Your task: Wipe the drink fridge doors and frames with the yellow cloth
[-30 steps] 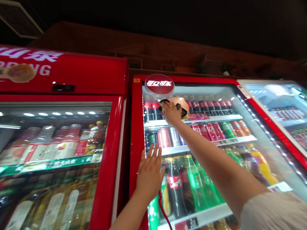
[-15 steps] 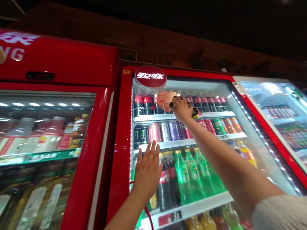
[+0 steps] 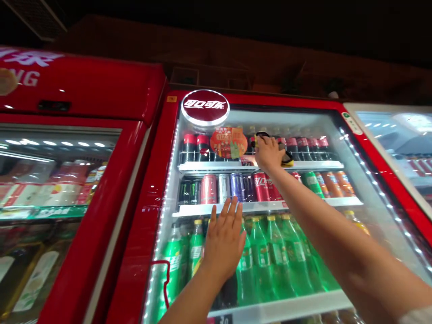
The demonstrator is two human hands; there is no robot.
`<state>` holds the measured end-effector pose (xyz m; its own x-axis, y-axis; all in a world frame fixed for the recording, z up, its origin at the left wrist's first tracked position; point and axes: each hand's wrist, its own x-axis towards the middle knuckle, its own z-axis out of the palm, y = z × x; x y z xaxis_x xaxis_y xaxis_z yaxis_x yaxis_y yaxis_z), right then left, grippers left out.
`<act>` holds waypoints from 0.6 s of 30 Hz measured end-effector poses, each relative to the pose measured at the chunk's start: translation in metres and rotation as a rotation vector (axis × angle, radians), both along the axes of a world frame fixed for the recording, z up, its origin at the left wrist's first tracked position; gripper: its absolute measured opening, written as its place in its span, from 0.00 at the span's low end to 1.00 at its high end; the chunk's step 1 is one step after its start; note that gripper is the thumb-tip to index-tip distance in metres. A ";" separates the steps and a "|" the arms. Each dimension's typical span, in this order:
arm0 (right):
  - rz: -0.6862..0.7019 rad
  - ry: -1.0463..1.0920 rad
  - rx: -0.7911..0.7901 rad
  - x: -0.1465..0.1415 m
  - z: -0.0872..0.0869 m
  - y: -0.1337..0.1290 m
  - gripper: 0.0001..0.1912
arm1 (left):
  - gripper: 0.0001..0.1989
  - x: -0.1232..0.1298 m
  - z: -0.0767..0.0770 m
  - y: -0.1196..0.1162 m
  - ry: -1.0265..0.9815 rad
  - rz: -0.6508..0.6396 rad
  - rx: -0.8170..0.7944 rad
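My left hand (image 3: 224, 245) lies flat with spread fingers against the glass door of a red drinks cooler (image 3: 135, 252), in front of the green bottles (image 3: 261, 252). Higher and to the right, my right hand (image 3: 270, 153) is wrapped round a black and yellow object (image 3: 287, 158) pressed to the same glass, level with the top shelf. What that object is, I cannot make out fully. Just left of it an orange round sticker (image 3: 228, 142) is on the door, below an oval red sign (image 3: 205, 107) with white lettering.
Another red cooler (image 3: 77, 90) with bottles stands at the left, and a white-framed cooler (image 3: 388, 135) at the right. Behind the glass are cans (image 3: 208, 189) and dark bottles (image 3: 303, 148). A thin red line (image 3: 166, 281) shows at the door's lower left.
The view has shifted. My right hand with the black and yellow object has moved right, away from the orange sticker, which now shows whole. My left hand sits further right over the glass.
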<state>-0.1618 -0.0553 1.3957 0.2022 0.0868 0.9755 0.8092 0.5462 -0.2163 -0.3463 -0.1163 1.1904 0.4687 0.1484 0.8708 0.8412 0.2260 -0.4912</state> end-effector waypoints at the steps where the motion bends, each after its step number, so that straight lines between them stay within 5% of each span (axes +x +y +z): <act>1: 0.002 0.045 -0.012 0.007 -0.008 0.005 0.28 | 0.34 0.004 -0.001 0.003 0.006 -0.007 0.002; 5: 0.038 -0.127 0.048 0.004 -0.028 0.012 0.28 | 0.33 0.023 -0.001 0.017 0.024 -0.006 -0.013; 9: 0.068 -0.346 0.158 0.024 -0.005 0.018 0.25 | 0.32 0.048 0.008 0.030 0.003 0.019 -0.030; 12: 0.034 -0.200 0.115 0.067 0.004 0.032 0.24 | 0.32 0.065 0.009 0.036 -0.022 0.023 -0.039; 15: 0.002 0.020 0.017 0.092 -0.015 0.043 0.25 | 0.34 0.079 0.003 0.041 -0.042 0.022 -0.051; 18: 0.007 -0.052 0.037 0.085 -0.037 0.044 0.26 | 0.35 0.093 -0.003 0.048 -0.052 0.013 -0.051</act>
<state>-0.0772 -0.0117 1.3590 0.1504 0.0519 0.9873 0.8149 0.5589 -0.1535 -0.2535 -0.0684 1.1878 0.4206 0.1985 0.8853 0.8632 0.2130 -0.4578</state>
